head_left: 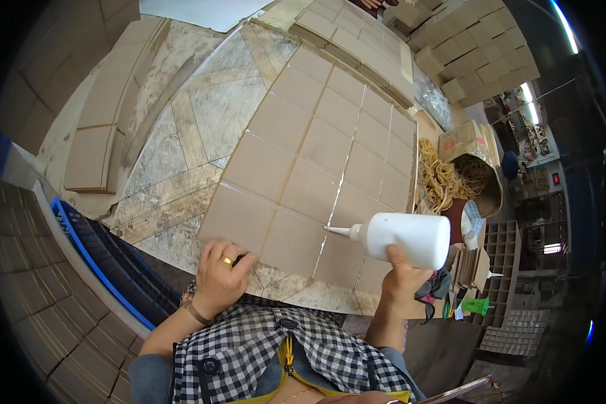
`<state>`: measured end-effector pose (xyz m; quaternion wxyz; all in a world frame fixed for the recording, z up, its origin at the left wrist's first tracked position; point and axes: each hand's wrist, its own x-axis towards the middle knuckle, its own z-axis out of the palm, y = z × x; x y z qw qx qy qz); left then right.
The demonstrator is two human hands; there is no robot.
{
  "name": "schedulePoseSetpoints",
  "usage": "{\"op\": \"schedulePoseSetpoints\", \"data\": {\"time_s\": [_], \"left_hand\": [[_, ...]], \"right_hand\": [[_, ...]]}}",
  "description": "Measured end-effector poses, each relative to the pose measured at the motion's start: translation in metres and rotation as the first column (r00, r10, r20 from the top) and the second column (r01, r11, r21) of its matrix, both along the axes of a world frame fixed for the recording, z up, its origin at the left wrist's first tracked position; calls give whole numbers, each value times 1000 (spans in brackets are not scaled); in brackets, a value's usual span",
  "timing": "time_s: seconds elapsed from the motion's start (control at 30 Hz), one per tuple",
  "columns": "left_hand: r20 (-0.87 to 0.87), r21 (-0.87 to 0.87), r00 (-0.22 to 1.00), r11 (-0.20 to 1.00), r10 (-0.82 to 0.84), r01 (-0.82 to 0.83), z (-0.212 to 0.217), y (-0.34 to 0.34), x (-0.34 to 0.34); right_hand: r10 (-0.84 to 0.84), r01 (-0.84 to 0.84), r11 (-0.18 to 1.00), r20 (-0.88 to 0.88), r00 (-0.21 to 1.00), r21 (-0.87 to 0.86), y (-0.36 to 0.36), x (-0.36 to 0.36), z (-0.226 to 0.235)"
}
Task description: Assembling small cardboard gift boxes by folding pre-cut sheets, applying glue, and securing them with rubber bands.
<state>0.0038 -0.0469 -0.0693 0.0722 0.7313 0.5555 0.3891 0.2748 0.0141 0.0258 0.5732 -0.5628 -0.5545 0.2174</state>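
My right hand (404,276) grips a white squeeze bottle (411,241) tipped on its side. Its narrow nozzle (341,231) points left, the tip at a thin white line of glue (331,214) on the brown cardboard pieces (316,182). These pieces lie edge to edge in rows across the table; more white lines run along some of the seams. At the near left corner of the cardboard, my left hand (223,273) rests with curled fingers, a ring on one of them. What lies inside those fingers is hidden.
Stacks of cardboard (95,151) stand at the left, and further pieces (357,34) lie at the far end. On the right are tan rubber bands (438,176), a bin on its side (481,178) and a green object (475,306). A blue-edged crate (108,262) sits below left.
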Motion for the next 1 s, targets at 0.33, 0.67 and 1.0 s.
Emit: {"op": "schedulePoseSetpoints", "data": {"time_s": [0.33, 0.67, 1.0], "left_hand": [[-1, 21, 1000, 1000, 10, -10, -3, 2, 0], [-29, 100, 998, 993, -53, 55, -16, 5, -7], [-61, 112, 998, 993, -27, 34, -18, 6, -6]], "right_hand": [[-4, 67, 981, -322, 947, 184, 159, -42, 14], [-50, 137, 970, -384, 922, 203, 230, -50, 1], [-185, 219, 961, -196, 963, 167, 173, -18, 0]]}}
